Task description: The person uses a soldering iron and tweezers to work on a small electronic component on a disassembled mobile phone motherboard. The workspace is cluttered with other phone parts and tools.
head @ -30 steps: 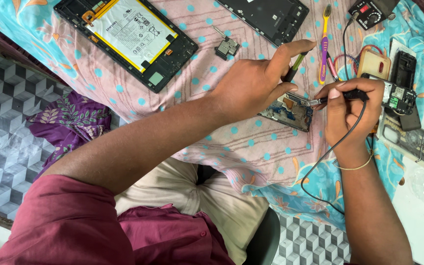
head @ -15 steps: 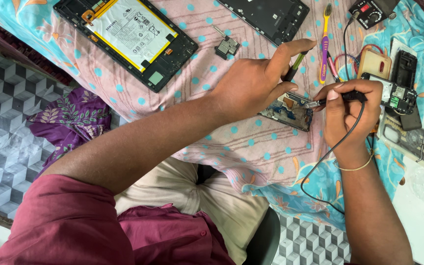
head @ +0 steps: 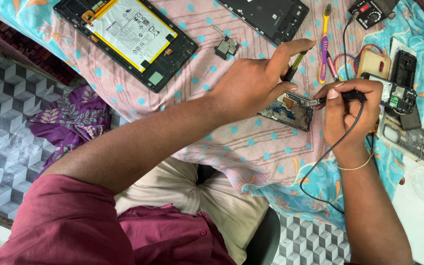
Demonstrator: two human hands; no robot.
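Note:
A small blue circuit board (head: 290, 112) lies on the pink dotted cloth (head: 251, 147). My left hand (head: 256, 81) rests on the board's left end, holding a thin green-handled tool (head: 295, 64) with the forefinger stretched out. My right hand (head: 347, 115) grips a black corded soldering iron (head: 337, 96) like a pen. Its metal tip touches the board's right edge. The iron's black cord (head: 320, 162) loops down past my right wrist.
An opened tablet with a white battery (head: 128, 34) lies at the top left, a dark tablet frame (head: 271, 17) at the top. A yellow-and-purple toothbrush (head: 325, 44), a small camera part (head: 227, 46), a control box (head: 369, 10) and opened phones (head: 403, 98) lie nearby.
Almost nothing differs. My right hand has shifted the iron's tip very slightly along the board's right edge; my left hand stays put.

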